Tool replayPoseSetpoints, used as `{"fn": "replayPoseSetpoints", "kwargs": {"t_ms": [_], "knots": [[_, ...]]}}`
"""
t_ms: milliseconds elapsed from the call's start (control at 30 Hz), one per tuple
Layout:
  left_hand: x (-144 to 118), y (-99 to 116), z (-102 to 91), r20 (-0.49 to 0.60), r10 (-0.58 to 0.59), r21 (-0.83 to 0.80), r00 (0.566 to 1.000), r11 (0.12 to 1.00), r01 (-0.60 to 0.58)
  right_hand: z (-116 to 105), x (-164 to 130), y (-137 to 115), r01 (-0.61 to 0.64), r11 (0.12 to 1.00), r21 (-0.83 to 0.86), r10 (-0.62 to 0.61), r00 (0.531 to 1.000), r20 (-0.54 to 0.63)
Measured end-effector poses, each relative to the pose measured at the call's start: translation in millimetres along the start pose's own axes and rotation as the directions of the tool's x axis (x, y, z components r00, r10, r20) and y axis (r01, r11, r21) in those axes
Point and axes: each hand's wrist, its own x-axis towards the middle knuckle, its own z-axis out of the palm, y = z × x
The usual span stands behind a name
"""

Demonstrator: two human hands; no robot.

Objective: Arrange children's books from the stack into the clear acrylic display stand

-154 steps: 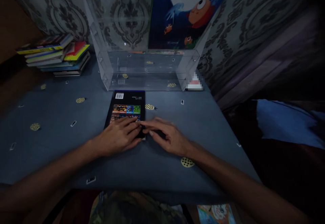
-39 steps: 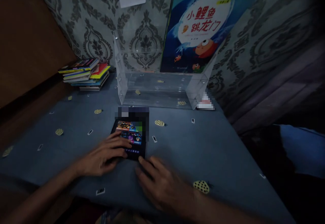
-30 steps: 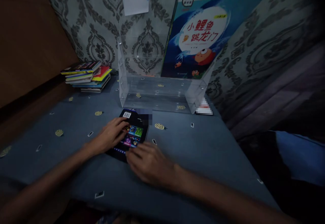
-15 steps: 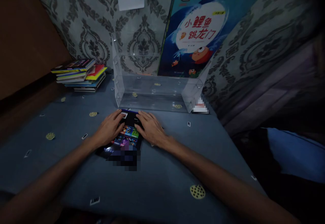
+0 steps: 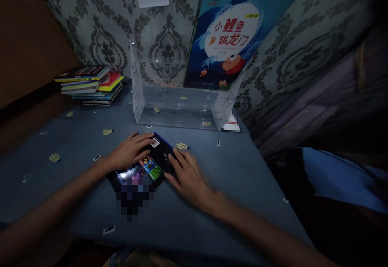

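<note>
Head view shows the left hand (image 5: 129, 152) and right hand (image 5: 188, 175) lying flat, fingers spread, on the dark book (image 5: 145, 166) on the blue table (image 5: 236, 170), gripping nothing, so it may slide askew

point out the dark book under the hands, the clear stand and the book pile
dark book (image 5: 157, 160), head view, bare back cover
clear stand (image 5: 178, 111), head view, front panel
book pile (image 5: 91, 85), head view, stacked spines
</note>
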Motion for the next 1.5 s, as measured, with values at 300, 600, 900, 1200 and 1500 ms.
{"fn": "replayPoseSetpoints", "kwargs": {"t_ms": [300,600,900,1200,1500], "knots": [[-5.7,11.4,-3.4,0.073,0.102,-0.055,0.992,0.994,-0.099,-15.3,-56.5,-40.5,0.084,0.994,-0.073,-0.084,0.996,0.001],[-26.4,29.1,6.8,0.037,0.142,-0.161,0.989,0.978,-0.134,2.7,-64.0,-91.6,0.292,0.957,-0.001,-0.292,0.956,-0.021],[-39.6,48.0,10.4,0.043,0.132,-0.274,0.99,0.955,-0.115,0.2,-46.6,-110.2,0.375,0.927,0.004,-0.372,0.92,-0.126],[-18.3,38.6,-24.2,0.179,-0.052,-0.85,0.983,0.495,0.181,-79.7,-24.9,-78.9,0.261,0.82,0.51,-0.127,0.951,-0.283],[8.8,80.3,-0.9,0.02,-0.634,-0.988,0.773,0.107,0.113,-63.4,29.6,-33.9,0.056,-0.166,0.985,0.675,0.734,0.072]]}}
